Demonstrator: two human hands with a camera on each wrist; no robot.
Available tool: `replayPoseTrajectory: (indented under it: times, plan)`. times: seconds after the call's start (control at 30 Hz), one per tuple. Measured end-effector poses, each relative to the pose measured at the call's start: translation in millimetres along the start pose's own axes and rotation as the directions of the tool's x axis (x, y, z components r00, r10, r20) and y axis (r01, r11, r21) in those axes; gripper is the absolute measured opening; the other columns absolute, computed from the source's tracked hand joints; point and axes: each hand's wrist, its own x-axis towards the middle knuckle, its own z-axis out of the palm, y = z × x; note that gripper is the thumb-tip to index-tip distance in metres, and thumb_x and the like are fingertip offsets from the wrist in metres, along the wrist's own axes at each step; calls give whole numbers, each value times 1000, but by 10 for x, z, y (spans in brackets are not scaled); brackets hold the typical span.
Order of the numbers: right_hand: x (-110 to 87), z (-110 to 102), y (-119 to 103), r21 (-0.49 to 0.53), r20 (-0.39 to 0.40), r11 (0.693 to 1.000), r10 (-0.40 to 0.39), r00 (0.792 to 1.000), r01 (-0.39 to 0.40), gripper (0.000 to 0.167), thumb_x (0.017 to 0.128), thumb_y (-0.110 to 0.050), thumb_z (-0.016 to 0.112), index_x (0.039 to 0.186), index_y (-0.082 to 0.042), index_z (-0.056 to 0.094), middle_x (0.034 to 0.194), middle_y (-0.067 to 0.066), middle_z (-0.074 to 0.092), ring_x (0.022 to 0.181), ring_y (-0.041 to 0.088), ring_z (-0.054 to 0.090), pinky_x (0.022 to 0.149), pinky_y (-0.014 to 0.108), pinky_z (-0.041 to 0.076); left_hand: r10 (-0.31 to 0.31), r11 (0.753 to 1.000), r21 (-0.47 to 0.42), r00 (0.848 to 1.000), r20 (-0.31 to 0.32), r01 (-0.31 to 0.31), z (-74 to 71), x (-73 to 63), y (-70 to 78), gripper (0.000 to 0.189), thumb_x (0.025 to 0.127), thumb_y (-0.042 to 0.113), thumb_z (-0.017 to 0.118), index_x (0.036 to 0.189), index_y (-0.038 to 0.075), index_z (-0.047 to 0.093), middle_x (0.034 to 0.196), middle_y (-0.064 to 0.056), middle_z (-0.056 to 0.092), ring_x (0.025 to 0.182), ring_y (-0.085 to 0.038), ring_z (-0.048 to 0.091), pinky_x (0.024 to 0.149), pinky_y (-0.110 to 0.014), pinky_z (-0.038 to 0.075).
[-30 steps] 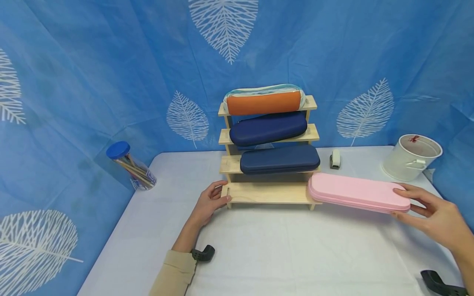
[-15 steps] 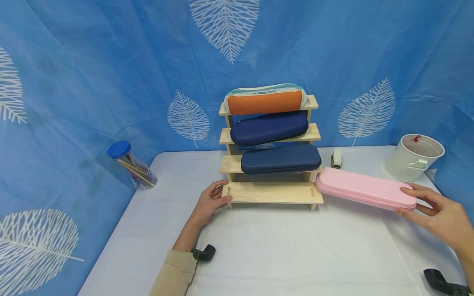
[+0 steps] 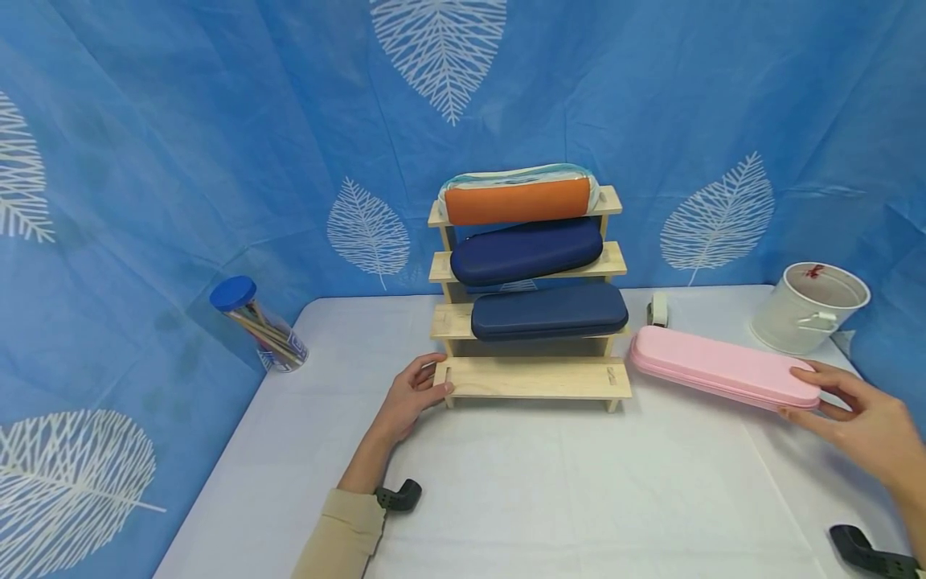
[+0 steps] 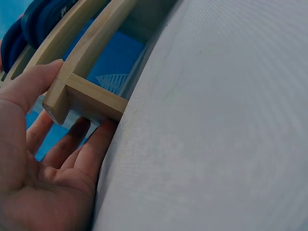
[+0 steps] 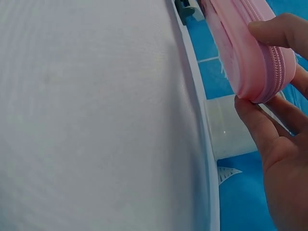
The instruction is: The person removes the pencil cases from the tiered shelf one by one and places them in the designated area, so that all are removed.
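A pink zippered pencil case is pinched at its right end by my right hand. It hangs to the right of a wooden tiered rack, over the table. In the right wrist view its zipper side shows between thumb and fingers. My left hand grips the left end of the rack's bottom shelf, the thumb on the plank in the left wrist view. Higher shelves bear a slate-blue case, a navy case and an orange-and-white pouch; the bottom shelf is bare.
A white metal bucket stands at the back right, with a small white tape dispenser left of it. At the left edge is a clear jar of sticks with a blue lid. Blue leaf-patterned cloth hangs behind the white table.
The pink pencil case has moved right and a little away from the rack in my right hand, its left end now off the bottom shelf. My left hand stays on the rack.
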Motion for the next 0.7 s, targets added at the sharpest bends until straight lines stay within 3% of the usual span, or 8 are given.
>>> replayPoseTrajectory:
  times: [0.23, 0.5, 0.7]
  plan:
    - [30, -26, 78, -39, 6, 998, 44, 999, -44, 57, 75, -4, 82, 126, 4, 57, 117, -26, 46, 95, -20, 46, 73, 2, 42, 0, 1000, -14, 1000, -2, 0, 3, 0, 3, 56, 80, 15, 80, 131, 18, 55, 131, -12, 55, 115, -27, 58, 86, -39, 52]
    - [50, -13, 105, -164, 15, 977, 138, 990, -134, 66, 80, -19, 81, 133, 5, 51, 142, -8, 42, 103, -18, 38, 72, 1, 40, -11, 1000, -15, 1000, -8, 11, 8, -11, 20, 57, 80, 14, 80, 131, 17, 55, 132, -13, 55, 115, -26, 58, 86, -38, 52]
    - [69, -23, 132, -138, 18, 982, 136, 990, -133, 67, 79, -18, 82, 134, 3, 52, 135, -19, 43, 101, -19, 39, 72, 1, 40, -8, 1000, -2, 1000, -9, 8, 9, -22, 34, 56, 80, 15, 80, 131, 17, 55, 131, -12, 55, 115, -26, 58, 87, -38, 52]
